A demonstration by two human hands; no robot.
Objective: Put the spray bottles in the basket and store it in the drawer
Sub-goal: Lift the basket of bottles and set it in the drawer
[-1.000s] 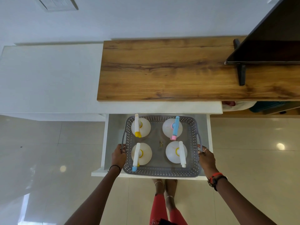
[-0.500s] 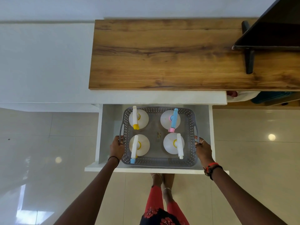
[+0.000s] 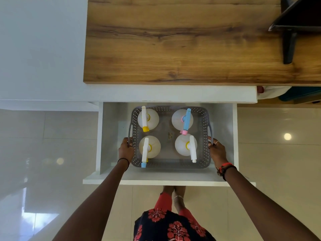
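Note:
A grey perforated basket (image 3: 171, 165) sits inside the open white drawer (image 3: 107, 136). Several white spray bottles stand upright in it: one with a yellow nozzle (image 3: 147, 118), one with a blue and pink head (image 3: 183, 119), one with a blue nozzle tip (image 3: 149, 147) and an all-white one (image 3: 186, 145). My left hand (image 3: 126, 149) grips the basket's left handle. My right hand (image 3: 217, 150) grips the right handle. Both wrists reach over the drawer's front panel.
A wooden countertop (image 3: 173, 40) overhangs the back of the drawer. A black screen on a stand (image 3: 295, 23) is at the top right. Glossy floor tiles (image 3: 278, 153) lie on both sides; my feet are under the drawer front.
The basket with the bottles has gone deeper into the drawer, away from the front panel, with both hands still on its handles. The camera has tilted closer over the drawer.

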